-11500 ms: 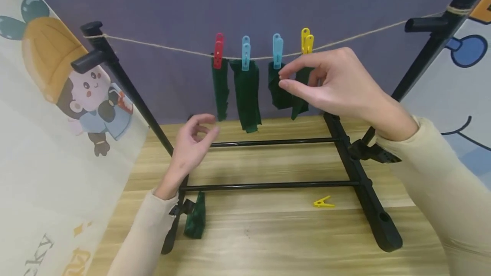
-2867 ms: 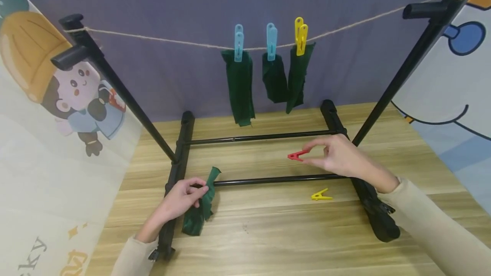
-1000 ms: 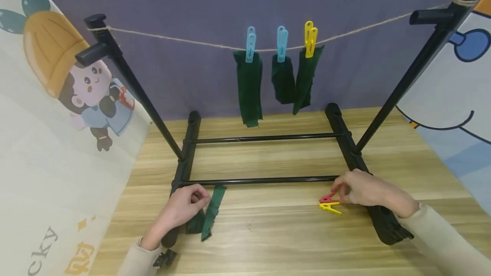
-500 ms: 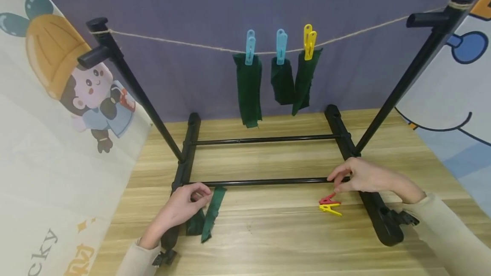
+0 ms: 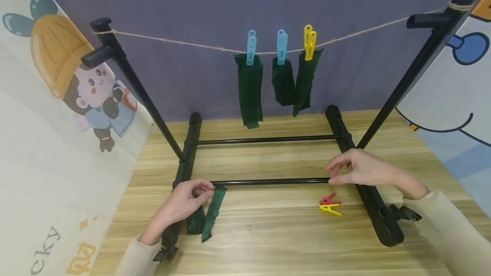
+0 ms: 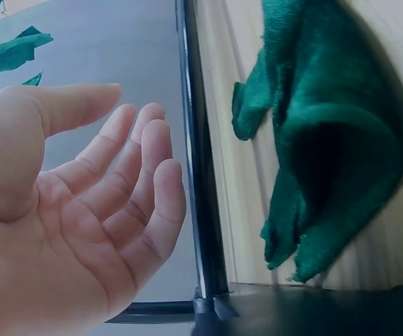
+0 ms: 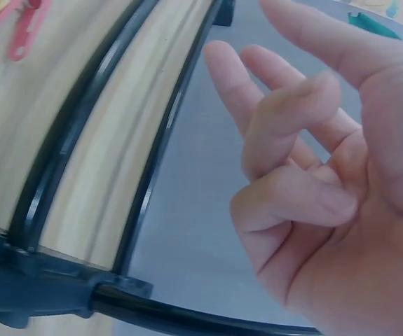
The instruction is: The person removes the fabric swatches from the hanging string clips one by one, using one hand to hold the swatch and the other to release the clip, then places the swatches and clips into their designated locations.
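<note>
My left hand (image 5: pixel 186 201) hovers with relaxed fingers just above two dark green cloth strips on the table, one narrow strip (image 5: pixel 213 214) and one folded piece (image 5: pixel 196 222). The left wrist view shows its palm holding nothing, with the green cloth (image 6: pixel 341 133) apart from it. My right hand (image 5: pixel 360 168), loosely bent and holding nothing, is over the rack's right foot. Below it lie a red clothespin (image 5: pixel 329 199) and a yellow clothespin (image 5: pixel 331 210), close together. On the twine hang three green cloths (image 5: pixel 250 90), under two blue clothespins (image 5: pixel 251 48) and one yellow clothespin (image 5: pixel 310 45).
A black rack stands on the wooden table (image 5: pixel 268 242), with a left post (image 5: pixel 142 93), a right post (image 5: pixel 399 84) and two low crossbars (image 5: pixel 268 181). The twine (image 5: pixel 172 41) sags between the post tops. A purple-grey backdrop (image 5: pixel 215 3) stands behind.
The red clothespin and leftmost cloth have come off the twine and now lie on the table. Both hands released them; the right hand has since risen slightly away from the clothespins.
</note>
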A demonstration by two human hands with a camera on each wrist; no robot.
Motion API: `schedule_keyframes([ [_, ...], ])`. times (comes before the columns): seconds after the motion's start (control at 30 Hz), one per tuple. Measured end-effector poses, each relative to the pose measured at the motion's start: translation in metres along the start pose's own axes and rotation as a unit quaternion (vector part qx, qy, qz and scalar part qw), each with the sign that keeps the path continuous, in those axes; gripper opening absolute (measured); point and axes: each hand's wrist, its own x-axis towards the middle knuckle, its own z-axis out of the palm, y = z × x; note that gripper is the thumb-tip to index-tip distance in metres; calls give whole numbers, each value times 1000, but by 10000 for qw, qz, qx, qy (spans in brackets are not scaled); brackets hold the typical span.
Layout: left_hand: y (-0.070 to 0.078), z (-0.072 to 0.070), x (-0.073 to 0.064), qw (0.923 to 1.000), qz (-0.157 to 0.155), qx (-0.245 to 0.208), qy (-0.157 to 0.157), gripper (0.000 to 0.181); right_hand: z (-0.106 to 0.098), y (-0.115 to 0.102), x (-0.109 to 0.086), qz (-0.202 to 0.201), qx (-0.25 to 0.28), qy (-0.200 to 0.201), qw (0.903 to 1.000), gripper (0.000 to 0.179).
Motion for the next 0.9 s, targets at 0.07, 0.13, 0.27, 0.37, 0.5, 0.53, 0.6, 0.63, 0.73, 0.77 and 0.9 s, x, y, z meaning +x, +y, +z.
schedule_keyframes([
  [0.07, 1, 0, 1, 10000, 36, 8, 16, 17, -4, -3, 0, 60, 55, 20, 10000, 33],
  [0.13, 3, 0, 2, 10000, 41, 9, 35, 17, -7, -7, 0, 63, 77, 38, 9999, 32],
  [0.27, 5, 0, 4, 10000, 51, -9, 41, 17, -13, -15, 1, -143, -73, 234, 9996, 27],
  [0.37, 6, -1, 6, 9999, 112, -21, 62, 18, -17, -23, 4, -254, -82, 464, 9986, 23],
  [0.5, 11, -1, 9, 9997, 214, -62, 110, 18, -24, -34, 8, -444, -178, 794, 9957, 18],
  [0.53, 12, -2, 10, 9996, 231, -71, 122, 18, -25, -36, 9, -501, -228, 886, 9945, 17],
  [0.6, 15, -2, 11, 9996, 244, -58, 140, 17, -29, -43, 10, -565, -348, 1027, 9925, 16],
  [0.63, 16, -3, 12, 9996, 232, -50, 137, 17, -30, -46, 10, -611, -390, 1094, 9914, 15],
  [0.73, 20, -4, 14, 9998, 150, -24, 125, 18, -34, -56, 13, -611, -440, 1235, 9895, 14],
  [0.77, 22, -4, 15, 9999, 111, -26, 118, 17, -35, -60, 14, -585, -438, 1262, 9893, 14],
  [0.9, 27, -3, 21, 9999, 33, -77, 89, 16, -38, -68, 17, -480, -441, 1363, 9885, 15],
])
